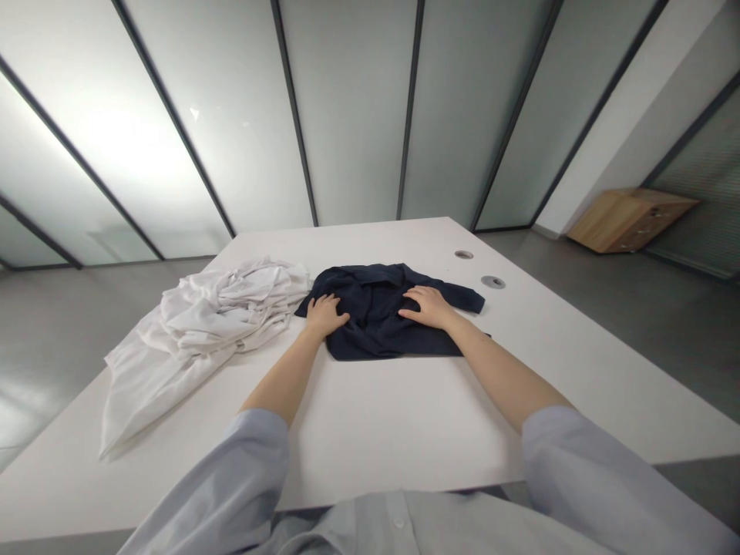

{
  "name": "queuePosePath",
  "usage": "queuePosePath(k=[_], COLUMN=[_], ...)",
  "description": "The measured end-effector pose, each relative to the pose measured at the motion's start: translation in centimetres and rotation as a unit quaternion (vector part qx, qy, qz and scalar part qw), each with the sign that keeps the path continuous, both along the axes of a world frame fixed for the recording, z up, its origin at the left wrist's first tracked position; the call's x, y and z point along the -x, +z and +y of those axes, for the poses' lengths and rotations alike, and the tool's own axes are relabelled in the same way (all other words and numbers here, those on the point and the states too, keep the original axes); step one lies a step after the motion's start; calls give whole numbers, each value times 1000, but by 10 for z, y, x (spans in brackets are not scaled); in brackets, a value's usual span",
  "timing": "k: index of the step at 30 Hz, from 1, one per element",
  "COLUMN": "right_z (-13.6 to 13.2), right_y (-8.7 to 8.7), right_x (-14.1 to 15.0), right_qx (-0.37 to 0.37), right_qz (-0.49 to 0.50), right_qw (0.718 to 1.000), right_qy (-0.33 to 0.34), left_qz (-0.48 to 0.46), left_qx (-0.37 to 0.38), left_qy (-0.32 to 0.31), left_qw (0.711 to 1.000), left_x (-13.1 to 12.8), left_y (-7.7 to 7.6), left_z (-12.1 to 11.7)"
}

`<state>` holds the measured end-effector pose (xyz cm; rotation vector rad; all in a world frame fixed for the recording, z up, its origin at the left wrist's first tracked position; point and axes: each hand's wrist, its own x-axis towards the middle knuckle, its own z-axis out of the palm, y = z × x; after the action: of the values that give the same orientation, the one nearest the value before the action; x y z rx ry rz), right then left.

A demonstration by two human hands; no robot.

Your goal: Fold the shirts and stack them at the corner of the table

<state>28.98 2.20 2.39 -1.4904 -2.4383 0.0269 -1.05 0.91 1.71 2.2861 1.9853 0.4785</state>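
A dark navy shirt (pixel 375 312) lies spread and wrinkled on the white table (pixel 398 424), its collar end away from me and one sleeve stretching out to the right. My left hand (pixel 325 314) rests on the shirt's left part, fingers apart and palm down. On its right part lies my right hand (pixel 428 307), also flat with the fingers spread. Neither hand grips the cloth. Just left of the shirt sits a heap of crumpled white clothing (pixel 225 308), one end trailing toward the near left.
Two round cable holes are set in the table's right side, the nearer grommet (pixel 493 282) beyond the shirt's sleeve. Frosted glass panels (pixel 352 116) stand behind the table. A wooden drawer cabinet (pixel 627 220) is on the floor at the far right.
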Motion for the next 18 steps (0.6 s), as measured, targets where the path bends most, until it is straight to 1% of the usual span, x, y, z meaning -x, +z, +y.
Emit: queuePosePath(k=[2,4,5,7,10,15,18], right_z=[-5,-9,-12,-14,-16,-18,-20], right_y=[8,15,17,20,19,22,25], right_x=[4,9,11,15,17,19,18], right_qx=[-11,7,22,46,60,100,125], right_qz=[10,4,-4,-20,-28,-48,-51], right_qw=[999,997,997,996,996,993,989], right_qy=[44,73,77,70,58,52,53], left_qz=[16,36,50,71,67,39,28], left_qx=[-35,-71,-76,-62,-40,-53,-49], left_qy=[7,20,23,26,33,29,20], left_qw=[999,997,996,995,996,997,998], left_x=[0,-2,-3,-5,-9,-12,-12], left_y=[1,5,7,10,14,16,13], left_z=[-1,-3,-4,-6,-9,-12,-11])
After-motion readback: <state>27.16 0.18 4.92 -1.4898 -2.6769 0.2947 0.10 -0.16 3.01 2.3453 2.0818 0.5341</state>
